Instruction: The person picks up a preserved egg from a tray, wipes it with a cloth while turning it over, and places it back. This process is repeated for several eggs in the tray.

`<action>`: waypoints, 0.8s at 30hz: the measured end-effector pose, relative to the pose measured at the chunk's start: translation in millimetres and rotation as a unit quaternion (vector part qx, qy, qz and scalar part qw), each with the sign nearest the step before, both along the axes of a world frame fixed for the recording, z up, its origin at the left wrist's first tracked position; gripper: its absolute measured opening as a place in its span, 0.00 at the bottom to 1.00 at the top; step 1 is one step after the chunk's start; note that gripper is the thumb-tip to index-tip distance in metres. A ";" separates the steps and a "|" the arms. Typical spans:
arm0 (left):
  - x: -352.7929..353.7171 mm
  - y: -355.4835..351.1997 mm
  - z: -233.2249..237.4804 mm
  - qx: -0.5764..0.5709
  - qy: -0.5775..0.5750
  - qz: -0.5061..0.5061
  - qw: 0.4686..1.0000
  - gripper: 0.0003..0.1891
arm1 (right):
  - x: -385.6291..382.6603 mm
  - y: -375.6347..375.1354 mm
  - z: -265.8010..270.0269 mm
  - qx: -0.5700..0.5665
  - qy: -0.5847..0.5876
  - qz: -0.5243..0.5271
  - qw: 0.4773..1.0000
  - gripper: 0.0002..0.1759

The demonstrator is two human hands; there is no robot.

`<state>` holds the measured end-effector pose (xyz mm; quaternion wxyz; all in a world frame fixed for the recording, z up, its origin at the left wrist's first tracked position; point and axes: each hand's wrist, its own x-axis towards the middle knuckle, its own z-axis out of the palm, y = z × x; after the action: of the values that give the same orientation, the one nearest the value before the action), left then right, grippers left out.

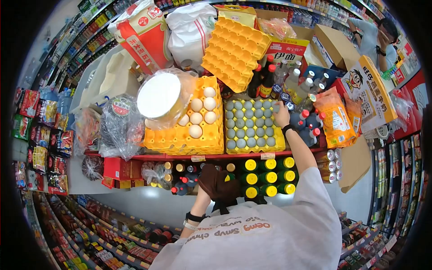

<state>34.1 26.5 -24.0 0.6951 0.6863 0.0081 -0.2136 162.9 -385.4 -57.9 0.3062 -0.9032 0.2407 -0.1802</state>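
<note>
My right hand (pixel 282 116) reaches over the right side of a yellow egg tray (pixel 281 146), its bent fingers closed at a grey-green egg (pixel 275 108) near the top corner. Several rows of grey-green eggs fill that tray. Low in front of my body, my left hand (pixel 202 197) is closed on a bunched dark brown cloth (pixel 218 183). Left of the grey-green eggs stands a stack of yellow trays (pixel 180 143) with several pale eggs (pixel 196 131) on top. A round white-lidded tub (pixel 159 95) in clear plastic rests on that stack.
Empty yellow trays (pixel 236 53) lean behind the eggs. Sauce bottles (pixel 267 82) and clear bottles (pixel 299 90) crowd the back right, beside orange packets (pixel 334 118). Below the red shelf edge (pixel 216 157) stand yellow-capped bottles (pixel 268 177). Another person (pixel 373 40) is at the far right.
</note>
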 end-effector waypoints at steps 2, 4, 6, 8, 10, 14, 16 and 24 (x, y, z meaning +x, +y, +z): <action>-1.0 6.2 -1.2 0.015 0.004 0.014 1.000 0.18 | 5.3 -4.2 -9.2 -0.009 0.033 -0.012 0.999 0.23; 0.8 8.6 1.1 0.029 0.009 0.027 0.999 0.19 | 10.7 -7.7 -16.3 -0.019 0.030 -0.010 0.999 0.23; 0.8 10.5 10.3 0.060 0.011 0.006 0.998 0.20 | 14.5 -7.0 -21.3 -0.049 0.046 0.015 0.998 0.23; 0.5 9.5 23.6 0.010 0.061 0.011 0.998 0.20 | 14.5 -6.5 -22.2 -0.069 0.054 0.012 0.996 0.21; 2.9 12.3 23.9 0.051 0.055 -0.027 0.997 0.21 | 13.5 -8.0 -16.3 -0.113 0.048 0.026 0.992 0.19; 7.0 14.2 15.4 0.072 0.045 -0.043 0.995 0.23 | 9.1 -3.6 -4.0 -0.069 0.064 0.000 0.996 0.14; 7.5 13.7 8.8 0.052 0.047 -0.020 0.997 0.22 | 9.0 -8.2 -12.2 -0.058 0.063 0.002 0.996 0.14; -1.5 6.0 22.2 -0.147 0.162 0.127 0.967 0.25 | 5.7 -14.5 -24.0 -0.034 0.024 0.009 0.999 0.12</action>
<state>32.6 32.5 -1.8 0.7993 0.5261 0.1764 -0.2307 168.5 -399.9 -81.9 0.2706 -0.9193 0.2340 -0.1639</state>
